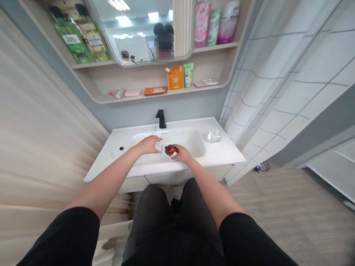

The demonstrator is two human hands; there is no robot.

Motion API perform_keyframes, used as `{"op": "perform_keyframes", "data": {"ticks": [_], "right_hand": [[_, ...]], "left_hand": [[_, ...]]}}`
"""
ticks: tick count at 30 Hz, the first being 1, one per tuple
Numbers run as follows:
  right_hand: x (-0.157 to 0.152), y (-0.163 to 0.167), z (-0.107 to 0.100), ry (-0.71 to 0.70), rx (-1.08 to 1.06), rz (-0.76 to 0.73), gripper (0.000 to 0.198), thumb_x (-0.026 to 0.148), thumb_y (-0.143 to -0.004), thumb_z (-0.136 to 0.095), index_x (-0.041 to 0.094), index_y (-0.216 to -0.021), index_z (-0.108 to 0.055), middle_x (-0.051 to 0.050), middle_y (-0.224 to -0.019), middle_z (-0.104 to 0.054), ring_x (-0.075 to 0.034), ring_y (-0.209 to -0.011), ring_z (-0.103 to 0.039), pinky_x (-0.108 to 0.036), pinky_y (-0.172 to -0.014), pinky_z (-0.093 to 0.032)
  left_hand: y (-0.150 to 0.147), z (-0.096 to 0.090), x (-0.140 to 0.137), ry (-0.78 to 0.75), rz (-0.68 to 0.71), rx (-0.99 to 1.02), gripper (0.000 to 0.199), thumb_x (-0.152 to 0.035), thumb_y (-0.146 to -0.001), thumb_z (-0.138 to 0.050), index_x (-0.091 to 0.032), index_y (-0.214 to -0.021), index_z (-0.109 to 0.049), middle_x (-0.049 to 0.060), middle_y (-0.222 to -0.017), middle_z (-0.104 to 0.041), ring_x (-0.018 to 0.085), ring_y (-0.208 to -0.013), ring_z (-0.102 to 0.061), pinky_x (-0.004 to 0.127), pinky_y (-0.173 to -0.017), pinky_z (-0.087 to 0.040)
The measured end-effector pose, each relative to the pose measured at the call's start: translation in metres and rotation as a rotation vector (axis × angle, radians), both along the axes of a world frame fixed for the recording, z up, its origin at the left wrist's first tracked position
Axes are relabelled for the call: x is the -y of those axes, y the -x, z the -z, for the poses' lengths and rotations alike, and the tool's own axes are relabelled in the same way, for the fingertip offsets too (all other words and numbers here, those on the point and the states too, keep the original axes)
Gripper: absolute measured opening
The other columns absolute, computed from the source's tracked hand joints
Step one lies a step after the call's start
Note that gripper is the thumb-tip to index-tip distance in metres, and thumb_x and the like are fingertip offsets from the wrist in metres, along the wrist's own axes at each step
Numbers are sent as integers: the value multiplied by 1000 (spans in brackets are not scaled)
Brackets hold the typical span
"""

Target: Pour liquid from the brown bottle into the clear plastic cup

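Over the white sink basin (195,142), my left hand (149,144) is closed around a small clear container (159,147), held on its side. My right hand (182,153) grips a brown amber bottle (171,149), tilted so that its narrow end points left at the clear container. The two sit very close together; whether they touch I cannot tell. My fingers cover part of both. Behind them stands the black faucet (161,119).
A clear box (214,136) stands on the counter's right side. Above hangs a mirror cabinet (166,96) with an orange pouch (175,78), a green tube (188,75), a pink soap dish (132,93) and several bottles. A curtain (41,129) borders the left, a tiled wall (255,99) the right.
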State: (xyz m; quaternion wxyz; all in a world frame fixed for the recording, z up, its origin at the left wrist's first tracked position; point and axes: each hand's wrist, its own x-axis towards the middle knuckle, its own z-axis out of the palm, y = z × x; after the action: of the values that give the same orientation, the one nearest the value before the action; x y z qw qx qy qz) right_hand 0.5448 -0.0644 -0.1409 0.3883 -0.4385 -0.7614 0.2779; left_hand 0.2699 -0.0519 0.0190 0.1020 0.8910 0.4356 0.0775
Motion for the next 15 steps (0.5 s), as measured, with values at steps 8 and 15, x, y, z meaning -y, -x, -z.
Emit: {"op": "perform_keyframes", "data": {"ticks": [8, 15], "right_hand": [[3, -1, -5, 14, -3, 5, 84, 24, -65, -97, 26, -145, -70, -9, -138, -78, -33, -121, -75, -46, -110, -57], [4, -1, -5, 0, -23, 5, 87, 23, -64, -98, 26, -146, -70, -9, -140, -77, -33, -124, -74, -46, -112, -56]], "left_hand": [[-2, -4, -1, -14, 12, -82, 85, -46, -72, -89, -19, -151, -71, 16, -139, -74, 39, -130, -69, 43, -116, -51], [-5, -7, -2, -30, 10, -116, 86, -47, -73, -90, -20, -152, -70, 16, -143, -73, 39, -134, -67, 44, -118, -50]]}}
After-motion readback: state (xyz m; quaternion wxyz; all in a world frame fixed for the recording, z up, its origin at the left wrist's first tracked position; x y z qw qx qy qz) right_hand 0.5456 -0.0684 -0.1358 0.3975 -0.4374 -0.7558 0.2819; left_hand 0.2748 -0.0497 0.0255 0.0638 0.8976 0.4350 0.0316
